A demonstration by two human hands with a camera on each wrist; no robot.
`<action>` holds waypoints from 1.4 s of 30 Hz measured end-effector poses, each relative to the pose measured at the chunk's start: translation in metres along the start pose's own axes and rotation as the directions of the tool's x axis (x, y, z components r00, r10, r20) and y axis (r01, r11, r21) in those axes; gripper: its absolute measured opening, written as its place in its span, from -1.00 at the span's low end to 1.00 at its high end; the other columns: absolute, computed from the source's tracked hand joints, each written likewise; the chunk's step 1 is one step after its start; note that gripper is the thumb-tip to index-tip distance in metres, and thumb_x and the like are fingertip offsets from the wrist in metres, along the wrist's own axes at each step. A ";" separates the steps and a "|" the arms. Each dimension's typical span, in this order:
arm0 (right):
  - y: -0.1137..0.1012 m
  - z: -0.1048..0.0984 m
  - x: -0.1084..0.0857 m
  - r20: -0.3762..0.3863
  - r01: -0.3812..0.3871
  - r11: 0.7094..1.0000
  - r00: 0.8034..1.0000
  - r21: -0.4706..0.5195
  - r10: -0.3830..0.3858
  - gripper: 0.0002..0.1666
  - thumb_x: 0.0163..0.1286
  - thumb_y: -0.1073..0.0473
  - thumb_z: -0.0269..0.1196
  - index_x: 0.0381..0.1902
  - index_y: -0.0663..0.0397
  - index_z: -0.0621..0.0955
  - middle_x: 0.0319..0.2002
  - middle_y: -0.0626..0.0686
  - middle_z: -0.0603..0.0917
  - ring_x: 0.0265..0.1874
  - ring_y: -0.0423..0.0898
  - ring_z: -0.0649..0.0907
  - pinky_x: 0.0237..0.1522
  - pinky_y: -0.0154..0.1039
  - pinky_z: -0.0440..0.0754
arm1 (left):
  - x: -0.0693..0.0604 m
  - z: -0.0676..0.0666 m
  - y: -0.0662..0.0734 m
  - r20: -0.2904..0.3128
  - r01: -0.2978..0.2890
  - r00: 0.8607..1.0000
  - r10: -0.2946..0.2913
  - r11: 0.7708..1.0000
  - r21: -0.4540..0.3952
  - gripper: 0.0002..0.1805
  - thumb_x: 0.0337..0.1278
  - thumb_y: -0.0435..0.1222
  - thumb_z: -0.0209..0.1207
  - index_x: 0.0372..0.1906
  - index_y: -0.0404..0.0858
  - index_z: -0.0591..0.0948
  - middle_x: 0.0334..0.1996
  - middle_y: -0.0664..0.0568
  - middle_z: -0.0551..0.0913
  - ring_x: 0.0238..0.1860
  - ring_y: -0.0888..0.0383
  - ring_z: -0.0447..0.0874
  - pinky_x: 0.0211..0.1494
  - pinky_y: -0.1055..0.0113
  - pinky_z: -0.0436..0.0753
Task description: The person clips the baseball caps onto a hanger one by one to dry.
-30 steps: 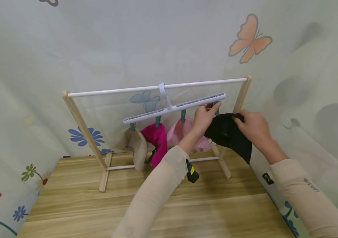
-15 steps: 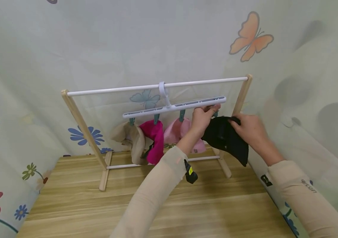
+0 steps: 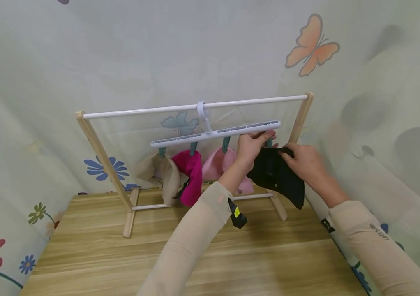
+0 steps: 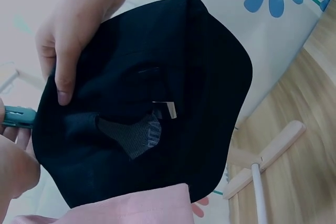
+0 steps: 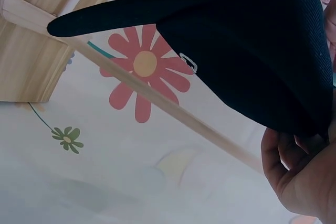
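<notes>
My right hand (image 3: 306, 162) grips the edge of a black cap (image 3: 278, 174), thumb on its near face in the left wrist view. That view shows into the cap, with a label and a small metal buckle. My left hand (image 3: 248, 150) pinches a green clip (image 4: 20, 117) under the right end of the white hanger (image 3: 215, 134). The clip meets the cap's edge; whether it bites on the cloth cannot be told. On other green clips hang a beige hat (image 3: 171, 181), a magenta hat (image 3: 191, 176) and a pink hat (image 3: 215, 164), partly behind my left arm.
The hanger hooks over the white rail (image 3: 139, 111) of a rack with wooden posts (image 3: 104, 160). The rack stands on a wood-grain table (image 3: 95, 255). A patterned cloth wall (image 3: 128, 53) rises close behind and at both sides.
The black cap and my right hand have moved slightly left and down, closer to my left hand. The hanger has levelled a little, its right end dropping. My left hand stays at the clip.
</notes>
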State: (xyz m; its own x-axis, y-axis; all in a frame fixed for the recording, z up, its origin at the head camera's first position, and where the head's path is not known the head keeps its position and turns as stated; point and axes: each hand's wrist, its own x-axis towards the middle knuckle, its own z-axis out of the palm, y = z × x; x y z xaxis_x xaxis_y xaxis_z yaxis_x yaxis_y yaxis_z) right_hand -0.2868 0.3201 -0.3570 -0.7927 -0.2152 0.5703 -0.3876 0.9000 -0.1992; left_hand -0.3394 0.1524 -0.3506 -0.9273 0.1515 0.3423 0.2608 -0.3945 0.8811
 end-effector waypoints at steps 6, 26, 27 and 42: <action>-0.001 0.004 -0.001 -0.018 0.019 1.000 1.000 0.003 -0.019 -0.80 0.42 0.21 0.32 -0.17 0.29 0.71 -0.45 0.29 0.74 -0.46 0.28 0.70 -0.39 0.18 0.62 | -0.003 -0.003 -0.001 -0.002 0.008 1.000 -0.008 1.000 0.001 -0.73 0.23 -0.41 0.34 0.02 -0.38 0.74 -0.10 -0.16 0.79 -0.11 0.04 0.82 0.04 0.28 0.73; -0.002 0.007 0.000 0.029 -0.010 0.999 1.000 0.046 0.009 -0.75 0.43 0.19 0.30 -0.10 0.30 0.72 -0.36 0.31 0.76 -0.42 0.26 0.70 -0.36 0.17 0.62 | -0.002 -0.007 -0.002 0.028 0.002 1.000 0.000 0.998 -0.056 -0.72 0.26 -0.44 0.30 0.05 -0.43 0.71 -0.09 -0.27 0.77 -0.05 -0.04 0.80 0.14 0.07 0.69; -0.001 0.007 0.000 0.030 -0.010 0.999 1.000 0.047 0.009 -0.76 0.43 0.19 0.30 -0.11 0.30 0.72 -0.37 0.31 0.76 -0.43 0.25 0.70 -0.37 0.16 0.62 | -0.002 -0.008 -0.002 0.028 0.002 1.000 0.000 0.999 -0.049 -0.72 0.26 -0.44 0.31 0.05 -0.42 0.72 -0.09 -0.26 0.77 -0.05 -0.03 0.80 0.14 0.08 0.69; -0.007 -0.001 0.004 0.018 0.003 0.998 1.000 0.064 -0.004 -0.82 0.40 0.22 0.32 -0.19 0.25 0.73 -0.41 0.25 0.75 -0.45 0.22 0.68 -0.41 0.10 0.58 | -0.004 -0.010 -0.008 0.062 -0.034 0.998 0.034 0.999 0.011 -0.75 0.24 -0.44 0.33 -0.01 -0.45 0.72 -0.13 -0.32 0.76 -0.06 -0.03 0.81 0.20 0.33 0.63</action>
State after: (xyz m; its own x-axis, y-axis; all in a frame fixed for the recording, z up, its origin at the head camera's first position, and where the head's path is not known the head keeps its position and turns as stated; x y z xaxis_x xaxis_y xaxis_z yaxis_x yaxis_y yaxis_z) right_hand -0.2866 0.3137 -0.3523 -0.7994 -0.2259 0.5568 -0.4197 0.8731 -0.2483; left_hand -0.3408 0.1463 -0.3618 -0.8995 0.1941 0.3913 0.2953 -0.3898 0.8723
